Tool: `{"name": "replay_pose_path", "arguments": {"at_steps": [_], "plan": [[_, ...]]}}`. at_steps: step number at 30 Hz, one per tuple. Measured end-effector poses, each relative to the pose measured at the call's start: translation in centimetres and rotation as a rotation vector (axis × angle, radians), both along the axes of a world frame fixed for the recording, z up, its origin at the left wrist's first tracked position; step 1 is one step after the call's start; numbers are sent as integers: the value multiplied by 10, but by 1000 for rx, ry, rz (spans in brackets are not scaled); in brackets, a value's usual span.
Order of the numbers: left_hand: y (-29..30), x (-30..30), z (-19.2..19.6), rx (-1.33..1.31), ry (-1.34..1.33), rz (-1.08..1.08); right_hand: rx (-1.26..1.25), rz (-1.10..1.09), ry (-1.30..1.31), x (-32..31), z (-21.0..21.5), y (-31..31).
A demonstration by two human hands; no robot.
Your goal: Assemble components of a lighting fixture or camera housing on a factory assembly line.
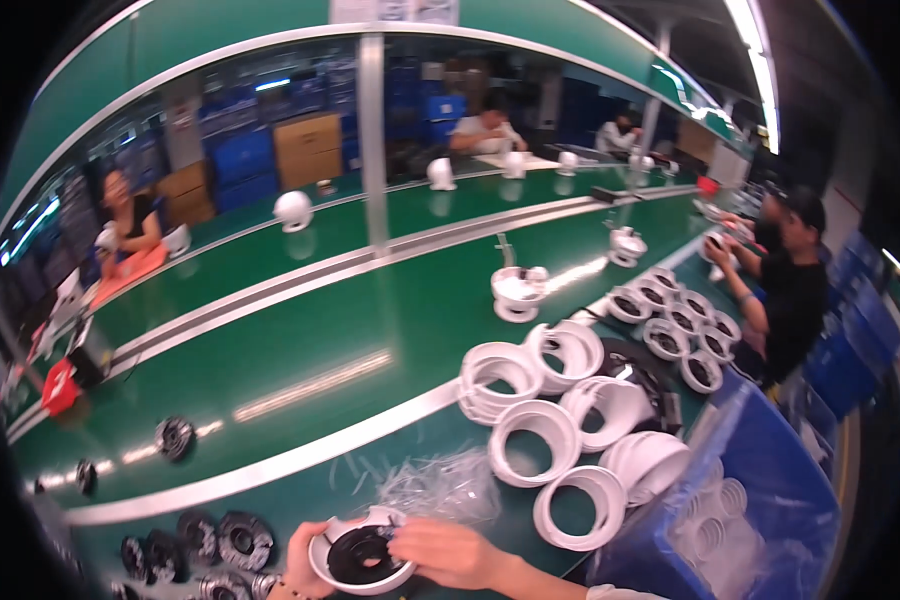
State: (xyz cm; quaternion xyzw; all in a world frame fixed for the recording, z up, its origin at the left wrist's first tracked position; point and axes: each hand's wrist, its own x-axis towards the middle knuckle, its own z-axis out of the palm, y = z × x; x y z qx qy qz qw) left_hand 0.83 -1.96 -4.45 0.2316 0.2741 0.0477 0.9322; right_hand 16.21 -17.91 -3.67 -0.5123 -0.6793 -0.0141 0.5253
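Left hand (pixel 301 563) clasping white housing (pixel 385 583); right hand (pixel 452 555) curled beside black part (pixel 348 556), grip unclear

Near the counter's (pixel 300 491) near edge, the left hand (pixel 306 560) holds a white cup (pixel 406 575) with a black ring (pixel 355 556) inside, and the right hand (pixel 450 553) touches its right rim. Black round parts (pixel 245 540) lie toward the near left corner. Clear plastic bags (pixel 445 488) lie between the cup and a pile of white rings (pixel 535 443). Beside the near edge, right of the pile, stands a blue bin (pixel 770 425). Past the far edge, 2 white domes (pixel 518 290) stand on a green belt (pixel 300 335).
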Motion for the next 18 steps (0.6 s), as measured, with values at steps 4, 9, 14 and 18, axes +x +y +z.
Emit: {"name": "replay_pose_path", "arguments": {"at_steps": [4, 9, 14, 18], "plan": [[4, 31, -15, -46, -7, -109, 34, -155, -12, 6, 7, -24], [14, 53, 10, 85, 31, -102, -63, -293, -31, 16, 8, -31], [12, 46, 16, -253, -31, -326, 67, -154, -33, 14, 5, -30], [5, 50, 19, -386, 4, -376, 96, -152, 68, 13, -3, -31]]}}
